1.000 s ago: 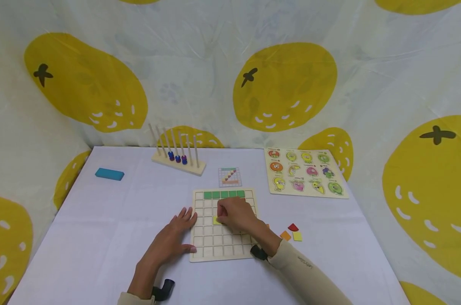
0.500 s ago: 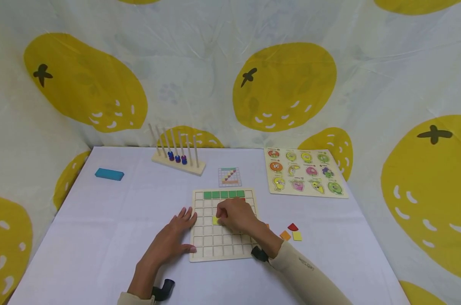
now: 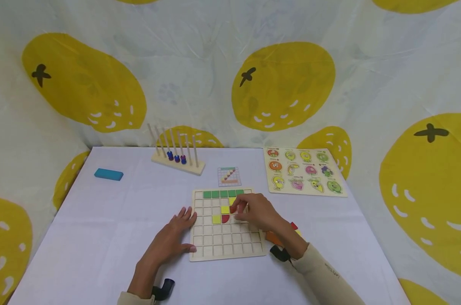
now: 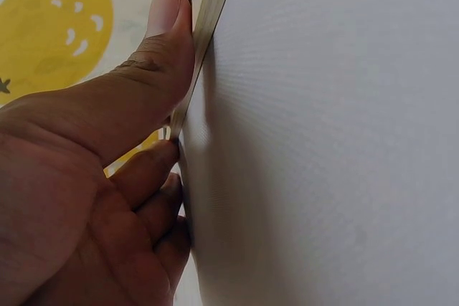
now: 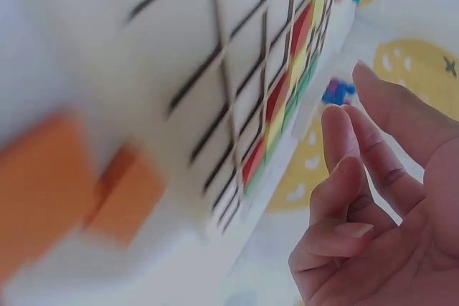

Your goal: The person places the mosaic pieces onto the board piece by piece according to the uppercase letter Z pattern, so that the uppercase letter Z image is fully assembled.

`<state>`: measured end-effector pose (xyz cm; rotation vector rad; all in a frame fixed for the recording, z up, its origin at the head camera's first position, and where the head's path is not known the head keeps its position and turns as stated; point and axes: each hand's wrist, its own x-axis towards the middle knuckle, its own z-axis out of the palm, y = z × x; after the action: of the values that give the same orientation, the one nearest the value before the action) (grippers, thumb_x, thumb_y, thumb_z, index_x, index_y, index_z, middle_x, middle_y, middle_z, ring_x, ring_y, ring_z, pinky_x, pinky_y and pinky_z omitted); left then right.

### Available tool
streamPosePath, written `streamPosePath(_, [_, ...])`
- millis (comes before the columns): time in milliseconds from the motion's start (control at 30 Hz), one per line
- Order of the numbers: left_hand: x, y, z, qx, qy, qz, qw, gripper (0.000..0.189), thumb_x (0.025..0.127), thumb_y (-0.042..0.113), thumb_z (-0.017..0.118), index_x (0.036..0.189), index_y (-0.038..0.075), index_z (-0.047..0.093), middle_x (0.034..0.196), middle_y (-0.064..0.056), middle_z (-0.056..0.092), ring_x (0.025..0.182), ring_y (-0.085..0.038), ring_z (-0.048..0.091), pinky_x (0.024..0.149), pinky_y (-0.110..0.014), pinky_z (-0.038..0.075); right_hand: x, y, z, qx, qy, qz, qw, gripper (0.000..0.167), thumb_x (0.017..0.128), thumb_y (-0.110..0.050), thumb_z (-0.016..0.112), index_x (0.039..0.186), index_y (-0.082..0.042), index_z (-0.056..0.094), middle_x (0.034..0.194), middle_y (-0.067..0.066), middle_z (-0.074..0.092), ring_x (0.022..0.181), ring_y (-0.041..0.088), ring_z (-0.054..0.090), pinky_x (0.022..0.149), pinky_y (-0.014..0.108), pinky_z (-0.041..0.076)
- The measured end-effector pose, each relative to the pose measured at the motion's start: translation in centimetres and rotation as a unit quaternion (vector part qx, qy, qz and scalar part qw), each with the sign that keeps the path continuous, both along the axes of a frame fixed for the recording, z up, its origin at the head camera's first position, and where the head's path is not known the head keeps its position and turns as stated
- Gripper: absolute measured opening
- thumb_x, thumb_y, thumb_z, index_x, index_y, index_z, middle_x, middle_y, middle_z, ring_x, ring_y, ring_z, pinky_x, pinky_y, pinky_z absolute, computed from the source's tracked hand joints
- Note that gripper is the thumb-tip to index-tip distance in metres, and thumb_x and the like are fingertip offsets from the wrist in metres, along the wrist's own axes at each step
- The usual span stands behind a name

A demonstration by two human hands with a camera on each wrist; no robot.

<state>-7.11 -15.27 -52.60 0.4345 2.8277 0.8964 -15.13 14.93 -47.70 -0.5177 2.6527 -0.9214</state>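
A wooden grid board [image 3: 239,240] lies on the table with a row of green square tiles [image 3: 215,194] along its far side. Below them yellow square tiles [image 3: 217,219] and red quarter-circle tiles [image 3: 225,219] step diagonally down to the left. My left hand [image 3: 172,242] rests at the board's left edge, its thumb [image 4: 166,48] on the rim. Over the right part of the grid is my right hand [image 3: 259,210], its fingertips partly hiding one red tile. In the right wrist view its fingers [image 5: 344,134] are loosely bent, apart from the board and holding nothing.
Orange tiles [image 3: 273,238], a red piece [image 3: 293,226] and a yellow one lie right of the board, partly behind my right forearm. A pattern card [image 3: 229,176], a peg stand [image 3: 181,165] with beads, a fruit puzzle [image 3: 306,173] and a blue block [image 3: 109,174] stand farther back.
My right hand has lifted off the lower-left red tile and moved right, its fingers loosening. The yellow and red tiles it covered now show. My left hand has stayed put.
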Motion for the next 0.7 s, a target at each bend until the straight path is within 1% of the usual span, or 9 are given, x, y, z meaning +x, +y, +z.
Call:
streamPosePath(133, [0.0, 0.0, 0.0, -0.002, -0.003, 0.002, 1.0000, 0.103, 0.070, 0.024, 0.098, 0.158, 0.006, 0.049, 0.170, -0.014, 0.037, 0.163, -0.036, 0.028, 0.132, -0.055, 0.028, 0.2, 2.9, 0.1, 0.010, -0.003, -0.024, 0.9997, 0.026, 0.088, -0.020, 0.088, 0.111, -0.019, 0.077, 0.083, -0.008, 0.067, 0.072, 0.015, 0.056, 0.059, 0.024, 0.046])
streamPosePath(333, [0.0, 0.0, -0.1, -0.005, -0.004, 0.001, 1.0000, 0.103, 0.070, 0.025, 0.098, 0.159, 0.006, 0.048, 0.171, -0.013, 0.036, 0.163, -0.036, 0.028, 0.132, -0.054, 0.027, 0.9, 7.6, -0.3, 0.025, -0.014, -0.064, 0.9975, 0.027, 0.088, -0.021, 0.088, 0.112, -0.019, 0.076, 0.084, -0.007, 0.068, 0.074, 0.017, 0.055, 0.059, 0.023, 0.046])
streamPosePath(500, [-0.2, -0.1, -0.2, -0.009, -0.011, 0.000, 0.9999, 0.105, 0.071, 0.026, 0.098, 0.160, 0.008, 0.046, 0.171, -0.012, 0.034, 0.164, -0.034, 0.026, 0.132, -0.055, 0.027, 1.5, 11.3, -0.5, 0.037, -0.019, -0.104, 0.9937, 0.028, 0.089, -0.020, 0.087, 0.115, -0.016, 0.076, 0.085, -0.004, 0.068, 0.071, 0.019, 0.056, 0.057, 0.024, 0.049])
streamPosePath(567, [-0.2, -0.1, -0.3, -0.009, -0.013, 0.000, 0.9999, 0.105, 0.071, 0.027, 0.098, 0.160, 0.008, 0.046, 0.172, -0.012, 0.034, 0.164, -0.034, 0.025, 0.133, -0.055, 0.027, 1.7, 12.6, -0.6, 0.043, -0.018, -0.118, 0.9919, 0.028, 0.090, -0.020, 0.086, 0.115, -0.015, 0.075, 0.086, -0.002, 0.069, 0.072, 0.020, 0.056, 0.058, 0.024, 0.049])
streamPosePath(700, [-0.2, -0.1, -0.3, -0.007, -0.013, -0.002, 0.9999, 0.105, 0.071, 0.027, 0.098, 0.160, 0.008, 0.046, 0.171, -0.013, 0.034, 0.164, -0.034, 0.025, 0.132, -0.056, 0.027, 2.1, 15.1, -0.7, 0.064, -0.019, -0.141, 0.9878, 0.029, 0.090, -0.020, 0.085, 0.117, -0.015, 0.076, 0.087, -0.001, 0.070, 0.080, 0.020, 0.055, 0.063, 0.025, 0.047])
